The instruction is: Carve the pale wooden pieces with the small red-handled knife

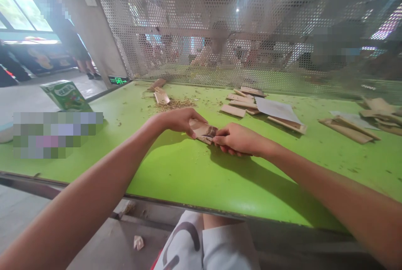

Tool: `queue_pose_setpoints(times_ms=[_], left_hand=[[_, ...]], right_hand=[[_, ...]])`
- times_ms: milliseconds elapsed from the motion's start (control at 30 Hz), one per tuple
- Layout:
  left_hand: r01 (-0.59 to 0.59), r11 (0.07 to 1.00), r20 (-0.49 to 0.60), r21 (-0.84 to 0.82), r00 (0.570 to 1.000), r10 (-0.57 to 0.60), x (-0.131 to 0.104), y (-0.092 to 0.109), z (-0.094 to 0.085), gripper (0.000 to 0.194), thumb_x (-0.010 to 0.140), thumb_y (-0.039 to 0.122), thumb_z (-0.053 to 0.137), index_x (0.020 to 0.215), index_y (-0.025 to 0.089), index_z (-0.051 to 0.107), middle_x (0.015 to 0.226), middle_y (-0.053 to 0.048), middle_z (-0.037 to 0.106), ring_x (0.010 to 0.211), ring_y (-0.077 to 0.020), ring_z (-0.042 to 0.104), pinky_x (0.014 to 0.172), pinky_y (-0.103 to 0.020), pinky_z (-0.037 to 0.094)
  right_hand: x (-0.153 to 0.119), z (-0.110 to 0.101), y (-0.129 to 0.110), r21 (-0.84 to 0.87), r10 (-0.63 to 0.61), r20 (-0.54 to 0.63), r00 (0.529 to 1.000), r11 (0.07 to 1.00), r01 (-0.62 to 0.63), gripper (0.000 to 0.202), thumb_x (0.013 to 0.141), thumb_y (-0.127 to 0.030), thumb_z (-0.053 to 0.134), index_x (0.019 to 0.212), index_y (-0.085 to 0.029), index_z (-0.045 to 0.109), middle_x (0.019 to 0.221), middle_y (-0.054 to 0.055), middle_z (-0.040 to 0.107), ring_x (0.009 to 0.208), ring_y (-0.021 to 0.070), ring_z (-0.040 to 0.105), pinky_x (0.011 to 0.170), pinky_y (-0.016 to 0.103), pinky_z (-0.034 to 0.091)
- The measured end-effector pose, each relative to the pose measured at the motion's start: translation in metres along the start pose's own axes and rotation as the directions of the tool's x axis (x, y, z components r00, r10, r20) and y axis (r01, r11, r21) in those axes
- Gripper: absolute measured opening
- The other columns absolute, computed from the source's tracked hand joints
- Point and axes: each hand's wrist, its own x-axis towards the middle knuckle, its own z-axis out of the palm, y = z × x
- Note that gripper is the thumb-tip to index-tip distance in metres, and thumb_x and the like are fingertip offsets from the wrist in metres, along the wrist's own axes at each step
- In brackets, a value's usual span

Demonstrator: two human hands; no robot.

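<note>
Near the middle of the green table, my left hand grips the left end of a light brown piece with a dark brown patch at its right side. My right hand is closed around a tool with a thin blade, its edge against the piece. Most of the tool's handle is hidden by my fingers. Brown shavings lie behind my left hand, beside a curved pale piece.
Several tan pieces and a white sheet lie behind my right hand. More pieces are at the right. A green box stands at the left. A perforated metal screen rises behind the table.
</note>
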Motion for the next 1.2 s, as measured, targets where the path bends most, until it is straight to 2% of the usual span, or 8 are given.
queue_pose_setpoints(times_ms=[100, 167, 267, 400, 567, 700, 900, 1200], left_hand=[[-0.017, 1.000, 0.004, -0.005, 1.000, 0.017, 0.001, -0.001, 0.000, 0.059, 0.067, 0.032, 0.074, 0.125, 0.024, 0.062, 0.124, -0.004, 0.065, 0.106, -0.0231, 0.059, 0.088, -0.028, 0.040], [-0.038, 0.999, 0.008, -0.011, 0.999, 0.038, 0.001, -0.003, 0.000, 0.059, 0.068, 0.032, 0.073, 0.125, 0.024, 0.062, 0.123, -0.003, 0.066, 0.105, -0.0221, 0.060, 0.088, -0.028, 0.040], [-0.048, 0.999, 0.005, -0.011, 0.999, 0.048, 0.001, -0.003, 0.000, 0.058, 0.068, 0.032, 0.073, 0.125, 0.023, 0.062, 0.123, -0.003, 0.066, 0.106, -0.0222, 0.059, 0.087, -0.027, 0.040], [-0.038, 0.999, 0.015, -0.029, 0.999, 0.038, 0.001, -0.002, -0.001, 0.058, 0.068, 0.031, 0.073, 0.125, 0.022, 0.063, 0.122, -0.004, 0.066, 0.104, -0.0224, 0.060, 0.086, -0.028, 0.040], [-0.049, 0.997, 0.026, -0.052, 0.998, 0.051, 0.001, -0.001, -0.001, 0.057, 0.069, 0.031, 0.073, 0.124, 0.022, 0.063, 0.121, -0.004, 0.067, 0.101, -0.0218, 0.061, 0.086, -0.028, 0.040], [-0.032, 0.999, 0.022, -0.031, 0.999, 0.033, 0.001, -0.002, 0.000, 0.058, 0.069, 0.031, 0.073, 0.125, 0.023, 0.063, 0.121, -0.004, 0.066, 0.101, -0.0222, 0.060, 0.086, -0.029, 0.040], [-0.041, 0.999, 0.005, -0.017, 0.999, 0.041, 0.002, -0.005, 0.001, 0.059, 0.068, 0.033, 0.074, 0.125, 0.024, 0.062, 0.124, -0.003, 0.065, 0.106, -0.0223, 0.059, 0.088, -0.028, 0.039], [-0.058, 0.998, 0.031, -0.029, 0.998, 0.059, 0.001, -0.001, -0.002, 0.056, 0.070, 0.032, 0.072, 0.124, 0.022, 0.063, 0.122, -0.004, 0.066, 0.104, -0.0219, 0.060, 0.087, -0.028, 0.040]], right_hand=[[-0.002, -0.001, 0.004, 0.077, -0.006, 0.052, 0.999, 0.997, 0.002, 0.027, 0.089, -0.037, 0.047, 0.075, -0.017, 0.059, 0.059, -0.001, 0.057, 0.039, 0.0071, 0.041, 0.041, 0.022, 0.029], [-0.004, 0.000, 0.005, -0.086, -0.087, -0.065, 0.994, 0.993, 0.082, 0.028, 0.089, -0.036, 0.048, 0.076, -0.017, 0.062, 0.061, 0.001, 0.060, 0.043, 0.0084, 0.045, 0.044, 0.023, 0.029], [-0.008, 0.005, 0.007, -0.453, -0.296, -0.244, 0.924, 0.877, 0.161, 0.025, 0.089, -0.031, 0.049, 0.078, -0.017, 0.067, 0.069, 0.005, 0.066, 0.055, 0.0123, 0.051, 0.052, 0.026, 0.029], [-0.011, 0.012, 0.009, -0.662, -0.405, -0.243, 0.881, 0.733, 0.154, 0.028, 0.092, -0.029, 0.044, 0.085, -0.016, 0.068, 0.081, 0.009, 0.070, 0.067, 0.0163, 0.056, 0.058, 0.028, 0.029], [-0.010, 0.014, 0.012, -0.700, -0.413, -0.212, 0.886, 0.696, 0.157, 0.029, 0.093, -0.028, 0.043, 0.091, -0.014, 0.068, 0.085, 0.010, 0.070, 0.069, 0.0175, 0.057, 0.060, 0.029, 0.030], [-0.007, 0.010, 0.012, -0.631, -0.404, -0.196, 0.894, 0.749, 0.200, 0.028, 0.090, -0.028, 0.045, 0.081, -0.014, 0.068, 0.074, 0.009, 0.069, 0.060, 0.0146, 0.053, 0.057, 0.027, 0.029], [-0.005, 0.006, 0.013, -0.507, -0.353, -0.150, 0.923, 0.829, 0.235, 0.026, 0.089, -0.030, 0.047, 0.083, -0.017, 0.069, 0.062, 0.003, 0.064, 0.049, 0.0112, 0.044, 0.051, 0.026, 0.027], [-0.012, 0.015, 0.009, -0.758, -0.406, -0.204, 0.891, 0.641, 0.119, 0.034, 0.095, -0.032, 0.038, 0.101, -0.015, 0.067, 0.088, 0.010, 0.069, 0.068, 0.0175, 0.057, 0.059, 0.029, 0.031]])
